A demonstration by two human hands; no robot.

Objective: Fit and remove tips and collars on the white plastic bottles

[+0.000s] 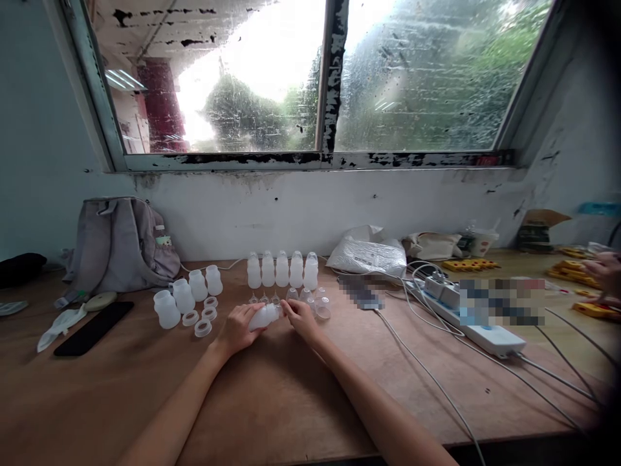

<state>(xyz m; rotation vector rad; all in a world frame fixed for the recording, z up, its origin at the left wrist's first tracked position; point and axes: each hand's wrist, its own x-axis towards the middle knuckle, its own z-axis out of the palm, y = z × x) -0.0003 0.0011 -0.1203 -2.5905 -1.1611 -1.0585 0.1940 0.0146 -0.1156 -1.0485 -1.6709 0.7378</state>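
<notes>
No readable text. Label (163, 240) on bottle in backpack's side pocket, by bench's far left corner: too small. Light marks on red item (486, 160) at window sill's right end: illegible. Pixelated patches unreadable.

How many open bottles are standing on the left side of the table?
4, in a slanting row beside the backpack: nearest bottle, second bottle, third bottle, farthest bottle. None there looks hidden.

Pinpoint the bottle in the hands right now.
In the head view, the bottle is near the middle, tipped sideways in the left hand, with the right hand at its right end, nearer the person than the five capped bottles.
</notes>
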